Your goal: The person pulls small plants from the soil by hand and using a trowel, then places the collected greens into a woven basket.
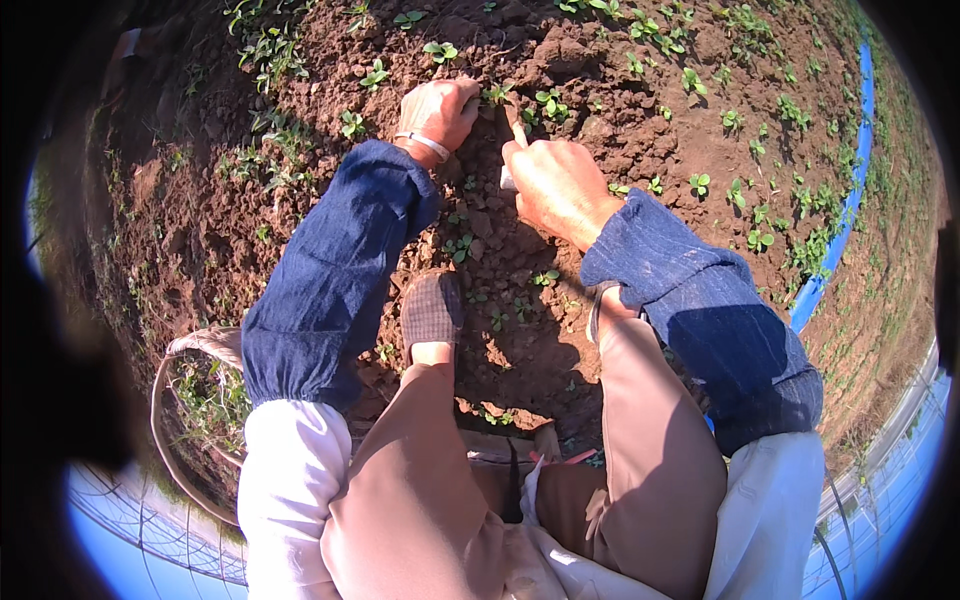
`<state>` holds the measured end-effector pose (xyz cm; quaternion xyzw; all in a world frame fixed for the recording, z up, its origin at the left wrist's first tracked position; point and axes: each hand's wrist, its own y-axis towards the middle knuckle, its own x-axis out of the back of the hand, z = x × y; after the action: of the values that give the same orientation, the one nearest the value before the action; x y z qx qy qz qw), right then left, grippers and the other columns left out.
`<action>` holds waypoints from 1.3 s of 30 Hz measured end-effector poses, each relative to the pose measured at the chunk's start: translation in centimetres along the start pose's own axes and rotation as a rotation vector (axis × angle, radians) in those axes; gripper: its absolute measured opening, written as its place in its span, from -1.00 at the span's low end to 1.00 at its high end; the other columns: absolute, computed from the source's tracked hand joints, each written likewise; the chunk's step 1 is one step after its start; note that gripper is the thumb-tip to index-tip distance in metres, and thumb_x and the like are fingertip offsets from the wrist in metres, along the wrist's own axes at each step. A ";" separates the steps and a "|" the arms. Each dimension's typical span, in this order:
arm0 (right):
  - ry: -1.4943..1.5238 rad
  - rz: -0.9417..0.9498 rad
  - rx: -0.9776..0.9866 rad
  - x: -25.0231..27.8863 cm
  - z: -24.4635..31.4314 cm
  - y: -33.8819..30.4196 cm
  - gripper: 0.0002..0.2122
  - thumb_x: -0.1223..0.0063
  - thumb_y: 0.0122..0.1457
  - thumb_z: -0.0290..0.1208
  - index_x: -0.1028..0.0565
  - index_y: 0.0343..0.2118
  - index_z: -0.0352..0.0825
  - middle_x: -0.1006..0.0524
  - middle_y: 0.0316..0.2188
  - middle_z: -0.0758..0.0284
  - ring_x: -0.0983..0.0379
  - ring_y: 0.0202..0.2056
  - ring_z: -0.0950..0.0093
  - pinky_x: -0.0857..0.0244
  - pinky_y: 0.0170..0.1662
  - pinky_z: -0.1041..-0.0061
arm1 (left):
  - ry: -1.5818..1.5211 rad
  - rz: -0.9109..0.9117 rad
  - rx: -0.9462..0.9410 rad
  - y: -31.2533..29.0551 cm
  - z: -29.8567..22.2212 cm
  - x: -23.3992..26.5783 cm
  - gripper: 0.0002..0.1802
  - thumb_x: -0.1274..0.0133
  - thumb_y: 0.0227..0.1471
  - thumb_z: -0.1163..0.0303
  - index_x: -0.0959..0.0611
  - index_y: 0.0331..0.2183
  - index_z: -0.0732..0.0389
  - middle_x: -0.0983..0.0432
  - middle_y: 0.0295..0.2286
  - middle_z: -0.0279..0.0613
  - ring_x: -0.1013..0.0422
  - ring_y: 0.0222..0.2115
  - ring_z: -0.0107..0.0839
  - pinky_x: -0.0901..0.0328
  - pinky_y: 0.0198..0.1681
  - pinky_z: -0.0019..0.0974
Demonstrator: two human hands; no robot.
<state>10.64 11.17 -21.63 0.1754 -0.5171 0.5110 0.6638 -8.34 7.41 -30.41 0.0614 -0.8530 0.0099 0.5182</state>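
My left hand [440, 112], with a white band at its wrist, is closed low over the soil. Its fingertips are turned away from view, so what they grip, if anything, is hidden. Right beside them a small green seedling [497, 94] stands in the reddish-brown soil. My right hand [560, 188] is wrapped round the pale handle of a small hand tool [516, 124], whose narrow end points forward to the ground just right of the seedling. Another leafy seedling [550, 104] grows a little farther right of the tool. Blue sleeves cover both my forearms.
A woven basket [212, 345] holding pulled greens stands at my left. Small seedlings [459, 248] grow between my feet, near my checked shoe [432, 312]. Along the right runs a blue hose or strip [862, 150]. Clods and several more seedlings cover the bed ahead.
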 end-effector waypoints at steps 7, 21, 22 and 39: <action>0.089 0.026 -0.002 -0.8 -1.8 -0.6 -0.83 -0.12 -0.16 -0.56 -0.51 -0.41 -0.33 -0.53 -0.59 0.12 -0.50 -0.52 0.16 -0.38 -0.41 0.21 | -0.014 -0.038 0.038 -0.2 0.4 -0.4 -0.89 -0.09 -0.07 0.31 -0.58 -0.44 0.11 -0.54 -0.52 -0.12 -0.48 -0.43 -0.05 -0.35 -0.41 -0.09; 0.661 -0.127 -0.198 -1.2 -1.9 -0.1 -0.92 -0.04 -0.01 -0.53 -0.49 -0.43 -0.38 -0.48 -0.63 0.12 -0.45 -0.57 0.17 -0.29 -0.45 0.33 | -0.039 -0.013 0.179 1.1 -1.4 0.7 -0.87 -0.11 -0.06 0.28 -0.62 -0.43 0.10 -0.55 -0.56 -0.06 -0.48 -0.45 -0.04 -0.34 -0.40 -0.10; 0.743 -0.184 -0.231 -1.3 -1.8 0.1 -0.92 -0.04 0.00 -0.53 -0.48 -0.42 -0.38 -0.47 -0.62 0.11 -0.44 -0.57 0.17 -0.29 -0.45 0.34 | -0.060 -0.006 0.198 1.6 -1.7 1.1 -0.86 -0.11 -0.05 0.29 -0.63 -0.42 0.11 -0.55 -0.55 -0.05 -0.49 -0.45 -0.04 -0.34 -0.40 -0.11; 0.425 -0.127 -0.439 8.6 -2.2 -9.5 -0.94 -0.03 0.02 -0.50 -0.47 -0.43 -0.34 -0.46 -0.60 0.08 -0.44 -0.54 0.14 -0.28 -0.43 0.33 | -0.321 0.011 0.084 0.5 -3.5 1.9 -0.61 -0.17 0.00 0.32 -0.50 -0.13 0.25 -0.55 -0.31 0.01 -0.48 -0.22 -0.09 -0.33 -0.13 -0.17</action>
<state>19.42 13.19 -12.23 -0.0510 -0.4528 0.3697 0.8098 -6.14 8.02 -27.10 0.0792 -0.9239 0.0386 0.3723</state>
